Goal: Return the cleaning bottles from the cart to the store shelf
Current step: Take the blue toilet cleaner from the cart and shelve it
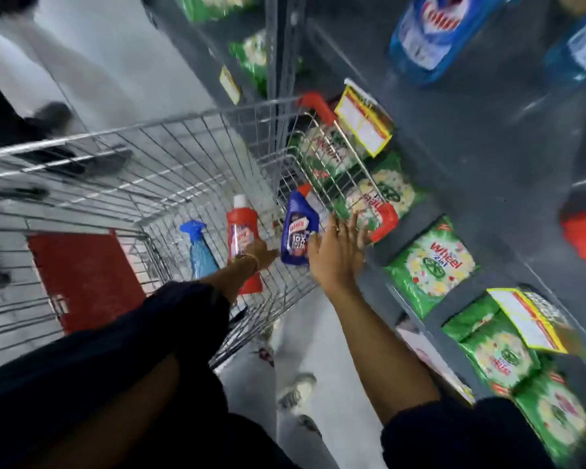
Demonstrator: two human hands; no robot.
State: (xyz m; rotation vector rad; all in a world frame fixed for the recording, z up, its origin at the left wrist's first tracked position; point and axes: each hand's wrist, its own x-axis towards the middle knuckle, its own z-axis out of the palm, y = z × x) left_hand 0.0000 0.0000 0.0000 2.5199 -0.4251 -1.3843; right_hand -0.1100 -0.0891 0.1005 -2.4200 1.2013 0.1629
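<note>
Three bottles in wire shopping cart, frame centre: dark-blue plastic bottle w/ red cap, red plastic bottle w/ white cap, pale-blue spray bottle. Long axes toward top of frame. Right hand open, touching dark-blue one. Left hand at red one, grip unclear. Grey store shelf at right, just beside cart; lift room open above.

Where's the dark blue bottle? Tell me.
Head view: the dark blue bottle is inside the cart, right of the red bottle, beside the right hand.
</note>
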